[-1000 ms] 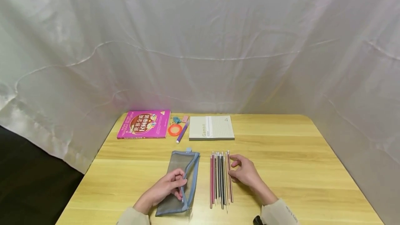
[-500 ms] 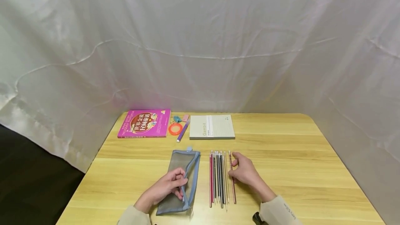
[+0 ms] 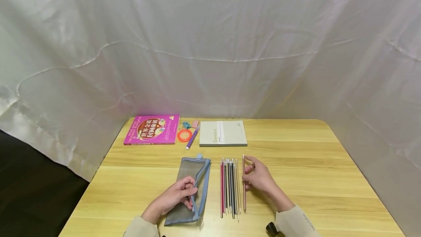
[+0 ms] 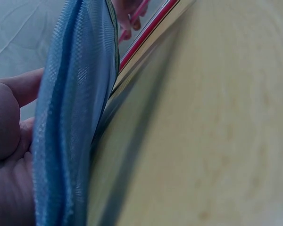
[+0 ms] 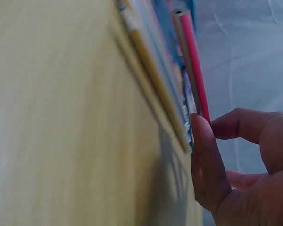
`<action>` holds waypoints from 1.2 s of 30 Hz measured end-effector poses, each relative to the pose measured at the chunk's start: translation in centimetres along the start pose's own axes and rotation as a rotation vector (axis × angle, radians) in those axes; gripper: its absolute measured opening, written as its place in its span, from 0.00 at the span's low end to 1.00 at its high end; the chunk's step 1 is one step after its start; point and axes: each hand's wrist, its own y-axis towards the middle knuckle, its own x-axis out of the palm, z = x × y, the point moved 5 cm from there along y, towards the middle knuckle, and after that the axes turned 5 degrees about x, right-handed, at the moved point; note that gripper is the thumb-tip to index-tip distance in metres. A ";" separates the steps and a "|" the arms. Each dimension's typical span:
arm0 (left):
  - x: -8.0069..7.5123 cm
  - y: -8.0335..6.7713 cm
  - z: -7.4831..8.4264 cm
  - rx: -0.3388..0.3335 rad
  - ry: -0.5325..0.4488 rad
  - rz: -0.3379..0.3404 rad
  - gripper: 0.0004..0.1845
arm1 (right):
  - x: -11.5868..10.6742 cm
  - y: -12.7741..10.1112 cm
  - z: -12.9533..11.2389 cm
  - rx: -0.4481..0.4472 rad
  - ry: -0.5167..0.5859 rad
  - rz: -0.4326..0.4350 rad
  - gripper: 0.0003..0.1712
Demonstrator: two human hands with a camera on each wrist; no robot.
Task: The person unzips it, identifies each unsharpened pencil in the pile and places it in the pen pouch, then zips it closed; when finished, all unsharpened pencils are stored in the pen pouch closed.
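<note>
My left hand (image 3: 177, 195) holds the near-side lip of a grey mesh pencil case (image 3: 180, 209) with blue edging, its zip opening gaping. In the left wrist view the blue mesh (image 4: 70, 117) stands up in front of the hand and hides some fingers. My right hand (image 3: 260, 176) pinches a red striped pencil (image 3: 244, 196) between thumb and fingers, just right of a row of pencils (image 3: 231, 189). Seen from the right wrist, the pinched pencil (image 5: 196, 66) is raised off the table, above the others.
Along the back of the wooden table (image 3: 312, 178) lie a pink book (image 3: 167, 131), an orange ring of tape (image 3: 185, 135), a purple marker (image 3: 192, 137), small blue and pink items, and a Gambit notepad (image 3: 230, 134). Pale curtains (image 3: 210, 83) surround the table.
The right hand has drawn one red striped pencil rightward out of the row, then lifted it. The left hand and the pencil case have stayed almost still.
</note>
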 end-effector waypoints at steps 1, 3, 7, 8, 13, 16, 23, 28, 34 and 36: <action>0.0 0.0 0.0 0.004 0.000 -0.002 0.10 | 0.0 -0.1 -0.2 -0.008 0.026 -0.012 0.51; 0.0 0.0 0.0 0.008 0.001 -0.003 0.10 | -0.1 -0.2 -0.6 -0.033 0.071 -0.031 0.53; 0.0 -0.1 0.0 0.012 0.002 -0.003 0.11 | 0.1 -0.6 -1.3 -0.060 0.134 -0.053 0.56; 0.0 -0.1 -0.1 0.010 0.002 -0.002 0.10 | 0.2 -0.6 -1.3 -0.062 0.145 -0.058 0.57; -0.1 -0.2 -0.2 0.003 0.012 0.004 0.10 | 1.0 -0.7 -1.7 -0.055 0.190 -0.093 0.60; -0.1 0.0 -0.1 0.009 0.015 0.006 0.10 | 1.4 -0.6 -2.0 -0.058 0.214 -0.108 0.61; 0.0 0.0 -0.1 0.004 0.027 0.013 0.12 | 3.4 -0.6 -2.8 -0.063 0.257 -0.148 0.62; 0.1 -0.1 0.0 -0.003 0.039 0.038 0.12 | 5.2 -0.6 -3.6 -0.080 0.302 -0.148 0.60; 0.1 -0.1 0.0 0.001 0.047 0.054 0.12 | 6.8 -0.7 -4.2 -0.097 0.334 -0.096 0.59; 0.0 -0.1 0.1 0.009 0.051 0.059 0.13 | 7.2 -0.7 -4.4 -0.112 0.329 -0.076 0.59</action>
